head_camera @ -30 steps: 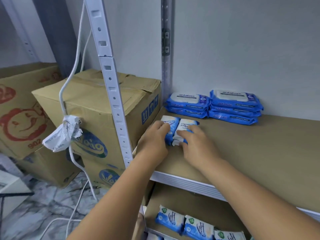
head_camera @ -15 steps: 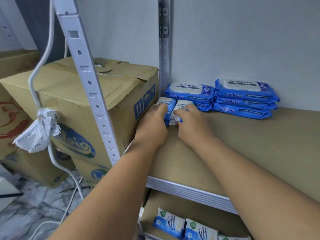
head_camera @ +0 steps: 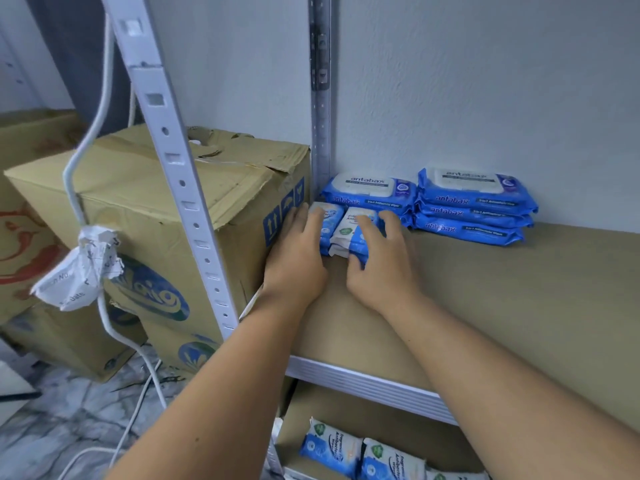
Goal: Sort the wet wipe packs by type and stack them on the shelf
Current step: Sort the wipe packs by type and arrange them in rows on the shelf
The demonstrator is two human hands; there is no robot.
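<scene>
Head view: the shelf (head_camera: 485, 306), a bare brown board, fills the right of the scene, with a large cardboard box (head_camera: 145, 216) standing just beside its left end, beyond the white upright (head_camera: 180, 188). At the far left corner of the shelf lie two stacks of big blue packs (head_camera: 471, 206), side by side against the wall. Just in front of the left stack sit two small wipe packs (head_camera: 349, 230), touching each other. The left hand (head_camera: 298, 265) lies flat with its fingers over the left one, and its grip looks loose rather than clamped. The right hand (head_camera: 379, 268) curls thumb and fingers around the right one, closed on it. More small packs (head_camera: 360, 455) wait on the lower shelf. The likely trouble is a push too far back: the soft small packs could ride up onto or wedge against the big stack, mixing the types. Uneven pressure from the two hands could also skew the pair, or let the left pack slip off the shelf end toward the box.
</scene>
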